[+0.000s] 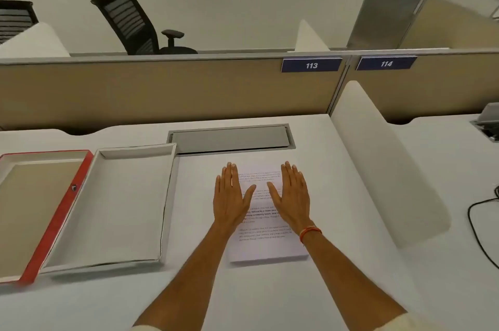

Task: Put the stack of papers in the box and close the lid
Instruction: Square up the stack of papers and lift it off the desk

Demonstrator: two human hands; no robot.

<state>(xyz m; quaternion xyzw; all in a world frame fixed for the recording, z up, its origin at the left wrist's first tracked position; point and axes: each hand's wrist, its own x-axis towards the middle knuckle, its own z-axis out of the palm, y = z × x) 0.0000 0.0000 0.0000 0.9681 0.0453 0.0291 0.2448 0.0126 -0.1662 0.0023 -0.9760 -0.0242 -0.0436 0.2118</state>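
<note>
Here both hands, left hand (231, 198) and right hand (293, 197), lie flat, grip open, on the stack of papers (266, 245), the box (129, 212) lying open beside.

Both bare forearms reach forward, side by side. The left hand (231, 197) and right hand (293, 195) lie flat, palms down, fingers straight and together, thumbs angled inward toward each other, not touching.

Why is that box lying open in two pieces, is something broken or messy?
Nothing looks broken or spilled. The white cardboard box tray and its red-edged lid lie open side by side, overlapping slightly. The stack of printed white papers sits neat under the flat left hand and right hand.
</note>
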